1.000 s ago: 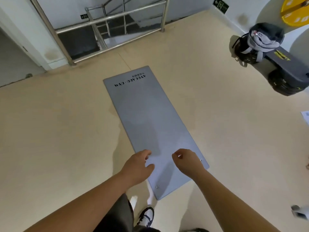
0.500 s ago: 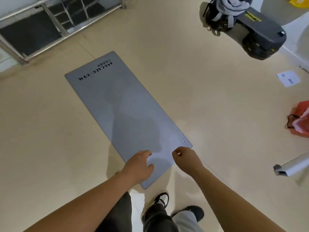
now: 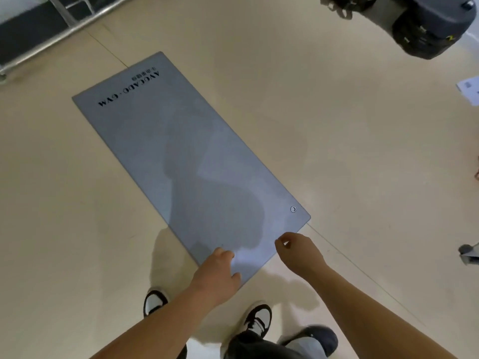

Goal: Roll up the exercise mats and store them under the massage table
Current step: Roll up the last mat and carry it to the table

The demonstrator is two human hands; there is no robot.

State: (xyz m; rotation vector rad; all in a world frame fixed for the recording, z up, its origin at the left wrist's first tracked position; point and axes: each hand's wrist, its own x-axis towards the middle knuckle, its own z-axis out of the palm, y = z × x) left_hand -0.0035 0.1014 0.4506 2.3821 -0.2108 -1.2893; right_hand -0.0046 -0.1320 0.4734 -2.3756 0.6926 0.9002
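Observation:
A grey exercise mat (image 3: 181, 151) lies flat and unrolled on the beige floor, with black lettering at its far end and a metal eyelet near its near right corner. My left hand (image 3: 217, 273) hovers over the mat's near edge, fingers loosely curled and holding nothing. My right hand (image 3: 298, 251) is just off the near right corner, thumb and fingers slightly apart and empty. No massage table is in view.
A dark case (image 3: 430, 24) with a bag on it sits at the top right. A metal stair railing (image 3: 51, 27) runs along the top left. White paper (image 3: 469, 89) lies at the right edge. My shoes (image 3: 256, 320) stand just behind the mat.
The view has tilted down and closer to the mat. Both hands have stayed above the near edge, and my feet have come into view behind it.

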